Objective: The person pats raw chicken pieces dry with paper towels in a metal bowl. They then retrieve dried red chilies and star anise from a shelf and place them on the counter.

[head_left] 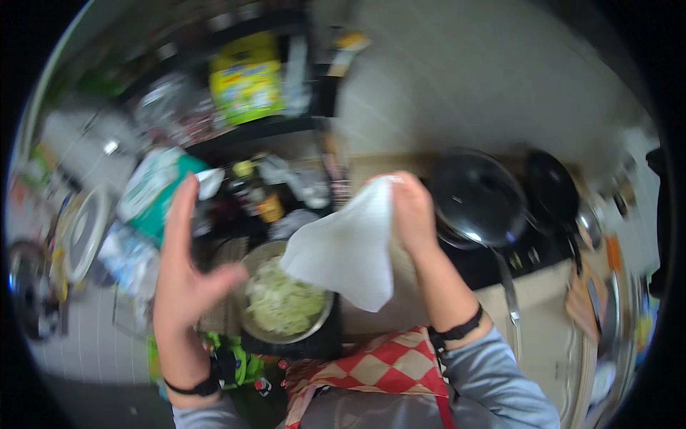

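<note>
My right hand is closed on the top corner of a white paper towel, which hangs down from it. The towel's lower left edge overlaps the view of a round metal pot filled with pale green shredded vegetable. To the left of the pot, my left hand is raised with its fingers up, the thumb spread out and nothing held. Beyond that hand stands a green and white package with a white sheet sticking out of its top.
A lidded wok and a black frying pan sit on the stove at the right. Sauce bottles stand behind the pot, below a black shelf with a yellow-green bag. A wooden board with a knife lies far right.
</note>
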### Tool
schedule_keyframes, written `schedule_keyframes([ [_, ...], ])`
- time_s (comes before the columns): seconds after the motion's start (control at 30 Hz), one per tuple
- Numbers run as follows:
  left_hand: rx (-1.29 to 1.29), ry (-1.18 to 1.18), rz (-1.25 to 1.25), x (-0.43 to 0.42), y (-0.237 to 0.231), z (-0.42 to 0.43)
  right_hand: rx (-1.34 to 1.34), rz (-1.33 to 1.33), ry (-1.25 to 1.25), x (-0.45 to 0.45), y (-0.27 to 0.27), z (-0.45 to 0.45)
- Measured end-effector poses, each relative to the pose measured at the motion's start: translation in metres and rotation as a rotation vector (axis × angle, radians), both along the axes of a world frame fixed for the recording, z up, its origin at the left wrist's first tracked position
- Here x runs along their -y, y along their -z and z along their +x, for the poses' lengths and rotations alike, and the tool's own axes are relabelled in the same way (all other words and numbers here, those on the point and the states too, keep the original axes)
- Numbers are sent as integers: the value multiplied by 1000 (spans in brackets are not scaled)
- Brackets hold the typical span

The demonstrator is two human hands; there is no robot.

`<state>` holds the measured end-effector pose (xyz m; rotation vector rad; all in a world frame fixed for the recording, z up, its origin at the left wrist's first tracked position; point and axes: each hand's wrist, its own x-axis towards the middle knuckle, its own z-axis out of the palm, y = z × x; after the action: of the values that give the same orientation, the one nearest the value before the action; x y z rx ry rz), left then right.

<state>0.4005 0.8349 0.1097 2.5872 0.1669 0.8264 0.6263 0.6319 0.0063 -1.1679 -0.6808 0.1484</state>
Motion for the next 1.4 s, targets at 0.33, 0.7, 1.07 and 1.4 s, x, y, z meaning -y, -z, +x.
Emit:
schedule_keyframes([
  [0.33, 94, 602, -167, 253, 117, 102, 260, -537, 251, 243, -19, -41],
  [0.7, -1059, 963, -1752, 654, 181, 194, -666, 108, 419, 711, 77, -113],
  [1.07, -948, 342, -2129, 913, 279, 434, -819, 296, 1218, 945, 129, -147],
  [1.4, -647, 74, -2389, 977, 340, 591, -875, 440, 1427, 1008, 108, -56],
])
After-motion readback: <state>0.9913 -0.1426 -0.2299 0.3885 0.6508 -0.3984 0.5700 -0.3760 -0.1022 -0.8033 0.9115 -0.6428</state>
